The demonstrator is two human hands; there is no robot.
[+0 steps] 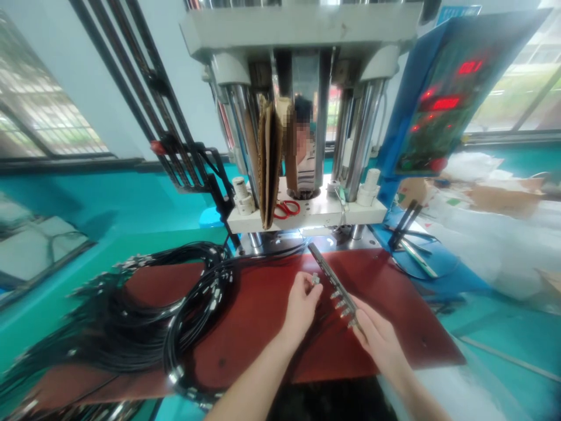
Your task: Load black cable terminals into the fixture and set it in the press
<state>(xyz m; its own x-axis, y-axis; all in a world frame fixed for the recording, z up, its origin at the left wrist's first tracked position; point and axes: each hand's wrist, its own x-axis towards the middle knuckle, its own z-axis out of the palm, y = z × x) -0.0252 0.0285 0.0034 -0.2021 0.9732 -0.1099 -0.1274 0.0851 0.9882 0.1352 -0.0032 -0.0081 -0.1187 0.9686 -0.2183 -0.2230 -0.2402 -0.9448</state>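
My left hand [301, 304] is closed in a pinch on a small silvery connector [315, 279], held just left of a long dark bar. That narrow bar [326, 269] is gripped near its lower end by my right hand [377, 334] and slants up and leftward over the red-brown board [263, 321]. Several small metal connectors [340, 303] stick out along the bar's left side, close to my right fingers. Whether a cable runs from the pinched piece is too blurred to tell.
Coils of black cables [205, 292] with metal ends cover the board's left part. A press [307, 219] stands behind, bearing red-handled scissors [287, 209] and upright cardboard [268, 164]. At right are a blue control box [421, 111] with red displays, tools [416, 257] and white bags [473, 234].
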